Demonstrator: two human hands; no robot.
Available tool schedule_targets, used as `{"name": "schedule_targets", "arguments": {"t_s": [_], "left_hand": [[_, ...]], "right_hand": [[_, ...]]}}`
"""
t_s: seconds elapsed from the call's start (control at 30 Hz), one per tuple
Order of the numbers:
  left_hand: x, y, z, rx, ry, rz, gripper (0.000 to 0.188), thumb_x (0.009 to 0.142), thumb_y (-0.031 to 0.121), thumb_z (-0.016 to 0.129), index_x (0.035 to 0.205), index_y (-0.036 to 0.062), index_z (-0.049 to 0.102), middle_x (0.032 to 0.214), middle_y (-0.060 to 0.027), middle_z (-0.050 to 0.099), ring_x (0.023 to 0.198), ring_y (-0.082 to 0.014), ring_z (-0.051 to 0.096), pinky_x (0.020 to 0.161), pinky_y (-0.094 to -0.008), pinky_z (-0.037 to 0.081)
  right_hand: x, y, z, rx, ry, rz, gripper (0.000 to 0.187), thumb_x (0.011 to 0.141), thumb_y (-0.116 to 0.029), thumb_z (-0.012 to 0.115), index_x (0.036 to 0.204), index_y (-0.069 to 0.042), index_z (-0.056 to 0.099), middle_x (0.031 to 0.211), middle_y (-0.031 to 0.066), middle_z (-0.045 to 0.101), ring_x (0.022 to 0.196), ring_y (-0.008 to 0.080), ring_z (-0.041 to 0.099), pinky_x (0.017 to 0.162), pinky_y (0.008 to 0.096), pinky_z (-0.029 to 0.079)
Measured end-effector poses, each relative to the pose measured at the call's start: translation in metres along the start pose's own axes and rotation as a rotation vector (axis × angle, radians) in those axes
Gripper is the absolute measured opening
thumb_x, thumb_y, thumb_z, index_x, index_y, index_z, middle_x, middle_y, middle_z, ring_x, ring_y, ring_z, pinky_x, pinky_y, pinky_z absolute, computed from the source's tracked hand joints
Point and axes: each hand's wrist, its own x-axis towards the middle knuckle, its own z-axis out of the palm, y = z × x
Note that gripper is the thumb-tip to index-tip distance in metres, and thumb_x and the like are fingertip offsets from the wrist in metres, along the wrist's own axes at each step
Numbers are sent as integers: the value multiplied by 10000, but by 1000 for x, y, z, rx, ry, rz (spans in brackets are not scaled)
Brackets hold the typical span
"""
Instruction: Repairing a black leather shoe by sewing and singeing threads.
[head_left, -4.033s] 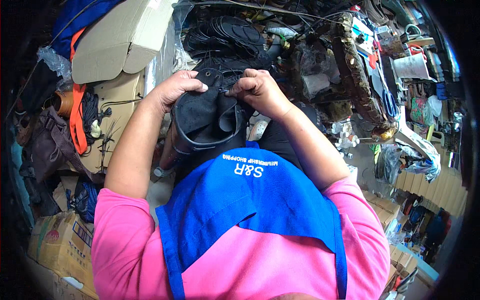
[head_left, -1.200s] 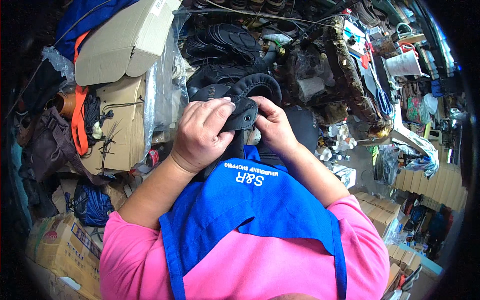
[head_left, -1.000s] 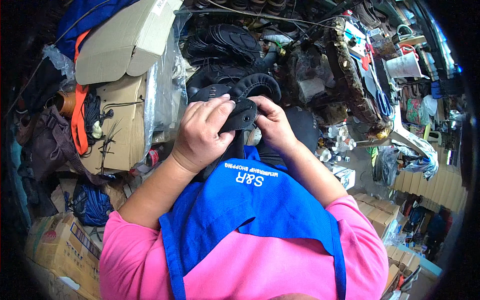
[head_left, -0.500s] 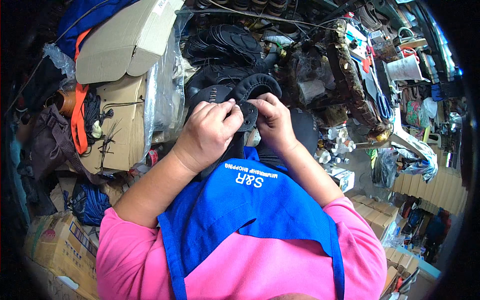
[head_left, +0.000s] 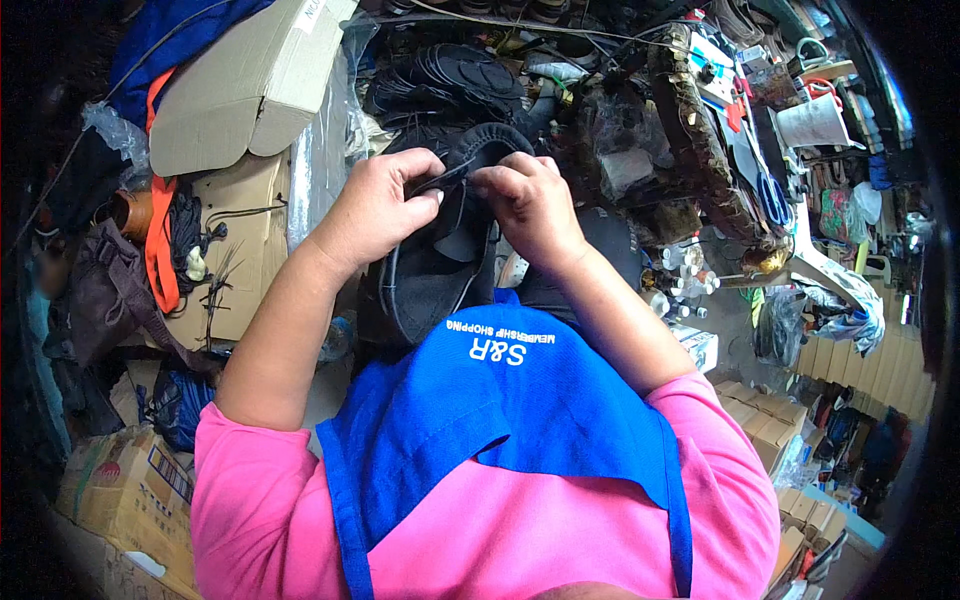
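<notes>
A black shoe upper [head_left: 415, 285] with a padded, gathered collar [head_left: 487, 139] lies over my lap, just beyond the blue apron [head_left: 420, 400]. My left hand [head_left: 375, 205] pinches an edge of it between thumb and fingers on the left side. Close beside, my right hand [head_left: 532, 208] has its fingers bent and pressed together on the upper near the collar. What exactly lies under the right fingertips is hidden. Dark material also shows below the right wrist.
A stack of black shoe parts [head_left: 450, 85] lies beyond my hands. To the left stand cardboard pieces [head_left: 235, 110] with an orange strap [head_left: 160, 250]. A cluttered bench edge [head_left: 695, 130] with scissors [head_left: 772, 200] runs along the right, with small bottles [head_left: 685, 270] below it.
The upper has been turned, so its wide dark side now hangs below my left hand and the eyelet tab is out of sight. Both hands have shifted slightly farther away, the left also leftward.
</notes>
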Motion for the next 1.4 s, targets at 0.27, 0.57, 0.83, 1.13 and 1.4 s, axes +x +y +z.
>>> {"name": "schedule_targets", "arguments": {"t_s": [0.27, 0.57, 0.83, 1.13, 1.4], "left_hand": [[2, 1, -9, -98, 32, -168, 158, 806, 10, 639, 958, 10, 597, 842, 8, 609, 763, -55, 549, 704, -224, 471], [16, -31, -31, -487, -224, -401, 232, 753, 23, 621, 983, -7, 636, 879, -67, 665, 749, -113, 619, 709, -254, 504], [29, -55, -32, -663, -289, -473, 323, 720, 24, 640, 1038, -31, 620, 923, -89, 670, 758, -145, 641, 744, -268, 512], [33, -58, -33, -715, -328, -503, 334, 723, 17, 645, 1050, -36, 606, 929, -101, 669, 779, -160, 650, 765, -273, 520], [29, -60, -30, -766, -283, -507, 360, 725, 5, 632, 1082, -17, 592, 957, -92, 663, 812, -167, 646, 783, -278, 515]], "right_hand": [[11, -7, 3, -101, 8, -105, 198, 716, -109, 633, 910, -143, 654, 738, 50, 586, 706, 247, 572, 717, 357, 410], [6, -4, 8, -149, -165, -277, 320, 719, -137, 628, 1014, -258, 646, 706, -7, 545, 657, 184, 571, 685, 349, 371], [1, 25, 23, 139, -155, -156, 290, 689, -15, 646, 890, -216, 698, 769, 14, 561, 768, 219, 554, 727, 342, 406], [4, 29, 21, 230, -223, -87, 303, 684, 31, 623, 871, -193, 704, 785, 45, 568, 791, 257, 568, 702, 351, 439], [-1, 23, 27, 146, -138, -120, 228, 680, -20, 613, 835, -181, 660, 783, 36, 581, 767, 244, 574, 731, 359, 394]]}}
